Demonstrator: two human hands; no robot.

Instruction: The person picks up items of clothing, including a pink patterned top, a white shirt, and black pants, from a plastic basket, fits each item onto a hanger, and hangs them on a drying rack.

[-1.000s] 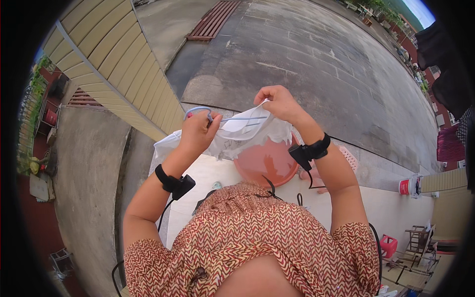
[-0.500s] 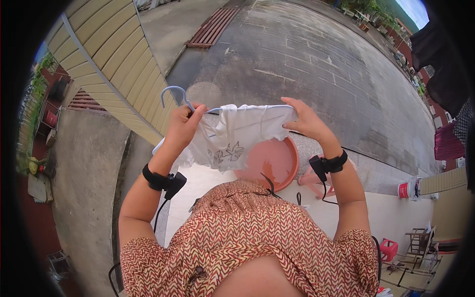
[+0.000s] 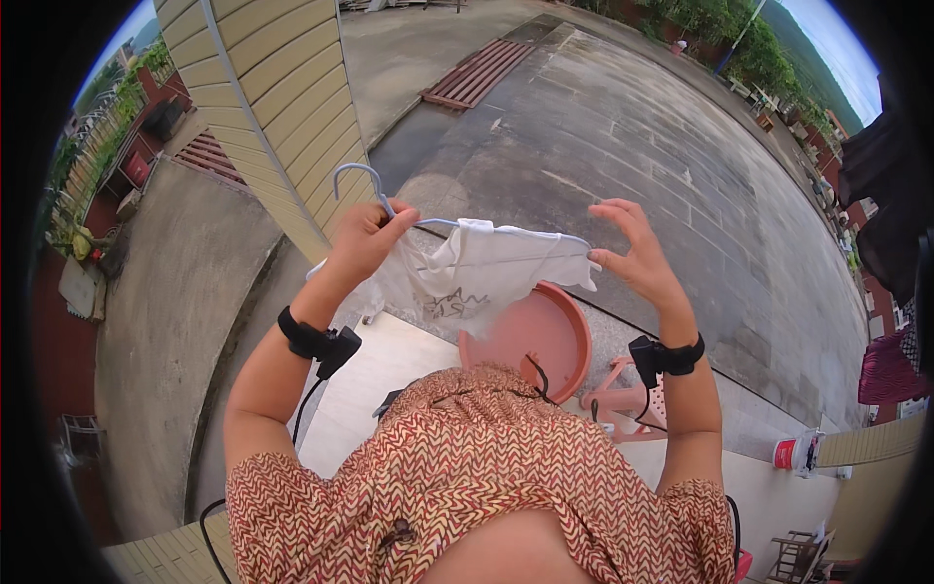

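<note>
L hand (image 3: 373, 237) clamped on the blue hanger (image 3: 438, 222) right by its hook, ctr-left of frame! White garment (image 3: 520, 274) draped on it, mid-frame, btwn both hands. R hand (image 3: 637, 255), ctr-right: fingers spread wide, thumb tip by the garment's R end, contact unclear. Reddish basin (image 3: 582, 339) just below, nr ctr.
</note>
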